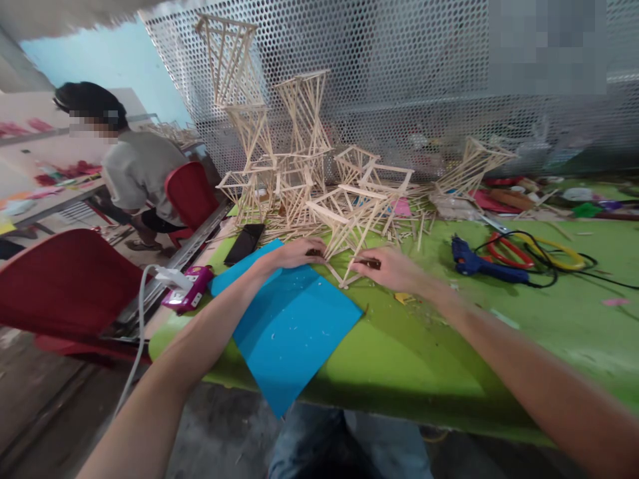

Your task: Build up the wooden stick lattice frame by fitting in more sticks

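Near the picture's centre, the left hand (301, 253) and right hand (383, 267) are pinching lower sticks of a pale, angular wooden-stick frame (329, 213); a flat blue sheet (294, 326) is lying lower centre.

Nearer red chair (64, 279) cut off; dark piece (369, 263) at right hand (393, 269) too small to tell
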Demonstrator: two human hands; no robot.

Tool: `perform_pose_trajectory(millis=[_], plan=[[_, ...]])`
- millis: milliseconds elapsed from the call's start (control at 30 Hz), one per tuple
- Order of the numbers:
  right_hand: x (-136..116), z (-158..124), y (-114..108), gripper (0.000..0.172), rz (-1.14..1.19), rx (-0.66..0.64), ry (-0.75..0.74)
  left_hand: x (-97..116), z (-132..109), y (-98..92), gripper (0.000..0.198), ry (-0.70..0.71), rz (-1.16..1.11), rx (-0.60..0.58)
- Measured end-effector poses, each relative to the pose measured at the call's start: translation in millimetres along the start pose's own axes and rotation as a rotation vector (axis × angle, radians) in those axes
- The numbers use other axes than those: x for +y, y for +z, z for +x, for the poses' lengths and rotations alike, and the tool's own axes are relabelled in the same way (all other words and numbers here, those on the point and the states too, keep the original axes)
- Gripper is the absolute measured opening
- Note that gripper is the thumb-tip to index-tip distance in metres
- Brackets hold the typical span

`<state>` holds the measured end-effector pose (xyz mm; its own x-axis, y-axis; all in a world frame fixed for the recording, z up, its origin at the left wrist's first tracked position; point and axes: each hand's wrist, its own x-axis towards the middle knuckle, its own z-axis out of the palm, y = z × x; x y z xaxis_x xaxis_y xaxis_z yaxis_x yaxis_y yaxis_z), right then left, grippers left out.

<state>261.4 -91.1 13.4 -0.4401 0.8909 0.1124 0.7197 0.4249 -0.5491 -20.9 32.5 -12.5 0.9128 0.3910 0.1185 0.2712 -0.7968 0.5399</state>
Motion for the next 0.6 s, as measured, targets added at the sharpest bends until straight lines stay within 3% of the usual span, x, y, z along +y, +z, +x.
perform_pose_trajectory(millis=[600], plan=[[-2.2, -1.2, -6.1, 0.039, -0.029, 0.023, 0.025, -6.2, -0.4, 1.6, 0.031, 0.031, -0.036, 0.053]])
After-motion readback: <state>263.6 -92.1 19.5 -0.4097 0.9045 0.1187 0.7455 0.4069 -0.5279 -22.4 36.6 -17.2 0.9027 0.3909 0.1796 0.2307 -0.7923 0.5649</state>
